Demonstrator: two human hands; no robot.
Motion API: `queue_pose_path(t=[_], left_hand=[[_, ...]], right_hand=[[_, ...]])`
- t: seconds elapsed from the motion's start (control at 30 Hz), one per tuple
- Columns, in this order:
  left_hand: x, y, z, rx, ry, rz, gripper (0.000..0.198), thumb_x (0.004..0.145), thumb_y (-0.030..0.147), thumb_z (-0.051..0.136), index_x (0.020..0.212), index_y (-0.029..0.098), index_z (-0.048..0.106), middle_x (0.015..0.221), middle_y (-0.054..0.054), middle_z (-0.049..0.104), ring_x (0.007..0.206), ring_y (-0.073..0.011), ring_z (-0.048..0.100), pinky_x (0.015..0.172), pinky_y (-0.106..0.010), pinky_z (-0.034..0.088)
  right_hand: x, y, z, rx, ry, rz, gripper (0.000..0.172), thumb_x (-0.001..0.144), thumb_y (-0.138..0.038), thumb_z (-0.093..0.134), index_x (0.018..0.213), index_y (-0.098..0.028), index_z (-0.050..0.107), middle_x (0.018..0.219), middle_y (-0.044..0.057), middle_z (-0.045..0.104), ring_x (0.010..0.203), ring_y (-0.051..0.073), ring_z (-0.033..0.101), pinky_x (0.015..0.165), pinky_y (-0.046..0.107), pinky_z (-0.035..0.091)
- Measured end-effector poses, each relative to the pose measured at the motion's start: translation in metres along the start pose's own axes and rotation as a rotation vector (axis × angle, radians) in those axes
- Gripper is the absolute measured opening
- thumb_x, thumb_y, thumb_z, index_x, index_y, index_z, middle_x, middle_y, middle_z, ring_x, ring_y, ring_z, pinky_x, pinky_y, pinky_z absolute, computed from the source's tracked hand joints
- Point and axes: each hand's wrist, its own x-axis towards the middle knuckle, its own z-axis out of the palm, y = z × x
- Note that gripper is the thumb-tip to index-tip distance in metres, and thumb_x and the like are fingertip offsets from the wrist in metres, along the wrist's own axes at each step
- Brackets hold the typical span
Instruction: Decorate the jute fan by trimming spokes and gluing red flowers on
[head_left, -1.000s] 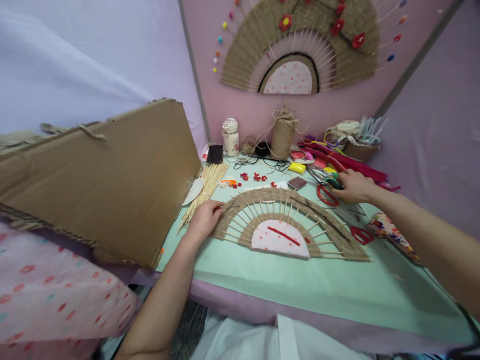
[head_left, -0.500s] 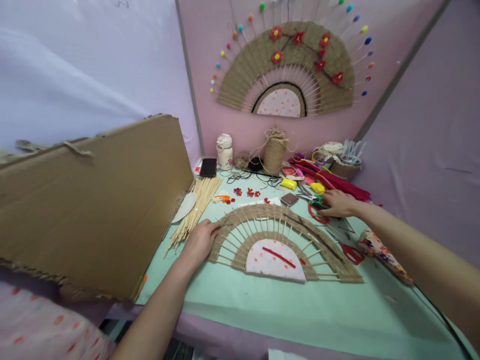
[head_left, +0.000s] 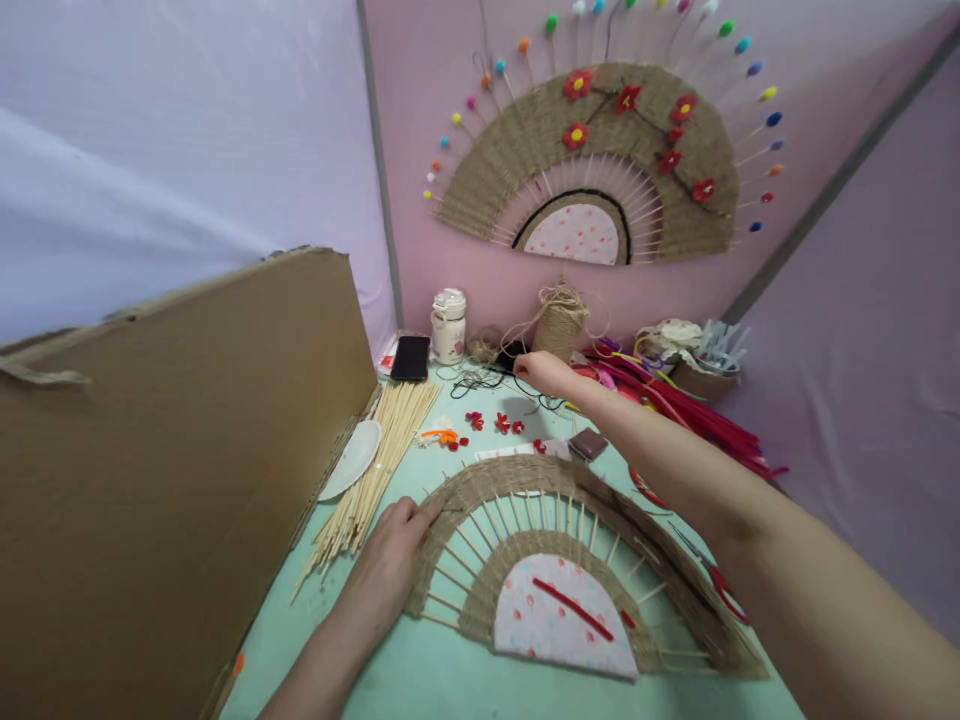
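A half-round woven twine fan with thin wooden ribs lies on the table. Its white spotted centre panel carries a red strip. At the fan's left edge, my left hand holds the rim between thumb and fingers. My right hand reaches to the back, in front of the twine spool and beside a black ball of yarn. Its fingers are drawn together; what they pinch, if anything, cannot be made out. Loose black cord lies close by.
Bundled wooden sticks and a white plate lie beside a tall cardboard sheet at left. Small red flowers sit behind the fan, red-handled scissors at right. A phone and bottle stand behind; a finished fan hangs above.
My right hand has moved left and back, from the green-handled scissors to beside the black yarn. My left hand stays on the fan's edge. The view has shifted.
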Motion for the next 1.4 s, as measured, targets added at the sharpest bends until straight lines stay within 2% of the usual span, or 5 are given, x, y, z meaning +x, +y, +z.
queue_pose_path(t=[0.23,0.6,0.83,1.03,1.4], left_hand=[[-0.003,-0.003,0.007,-0.029,0.019,-0.026,0.043,0.093,0.022,0.034,0.126,0.031,0.060,0.088,-0.004,0.053,0.088,-0.0184,0.051,0.079,-0.028,0.043],[-0.004,-0.002,0.005,-0.061,-0.030,-0.059,0.045,0.091,0.020,0.036,0.129,0.033,0.057,0.093,-0.004,0.056,0.092,-0.0189,0.051,0.081,-0.029,0.045],[-0.004,-0.004,0.008,-0.026,-0.020,-0.051,0.045,0.092,0.020,0.036,0.130,0.034,0.056,0.090,-0.004,0.055,0.089,-0.0185,0.052,0.079,-0.029,0.045],[-0.004,-0.002,0.006,-0.038,-0.005,-0.050,0.042,0.094,0.023,0.035,0.128,0.034,0.057,0.089,-0.003,0.055,0.090,-0.0191,0.052,0.080,-0.030,0.045],[-0.002,-0.004,0.005,-0.042,0.047,-0.001,0.041,0.092,0.026,0.038,0.125,0.029,0.061,0.090,-0.005,0.056,0.089,-0.0196,0.054,0.081,-0.032,0.046]], right_hand=[[0.053,-0.024,0.027,0.057,-0.120,-0.158,0.021,0.084,-0.019,0.056,0.095,-0.018,0.073,0.100,0.006,0.073,0.090,0.016,0.063,0.075,0.019,0.040],[0.074,-0.043,0.059,-0.018,-0.187,-0.113,0.028,0.091,-0.034,0.056,0.112,-0.015,0.061,0.112,0.009,0.063,0.098,0.019,0.062,0.083,0.036,0.051],[0.066,-0.039,0.025,-0.092,-0.148,-0.099,0.019,0.090,-0.023,0.053,0.093,-0.011,0.068,0.096,0.016,0.068,0.090,0.023,0.064,0.074,0.030,0.047],[0.043,-0.022,-0.014,-0.124,-0.009,-0.167,0.026,0.089,-0.013,0.045,0.105,-0.015,0.065,0.107,0.016,0.066,0.100,0.025,0.059,0.080,0.030,0.041],[0.004,0.027,-0.015,-0.142,0.120,-0.066,0.027,0.087,-0.016,0.046,0.099,-0.014,0.070,0.103,0.015,0.064,0.096,0.024,0.056,0.078,0.030,0.040]])
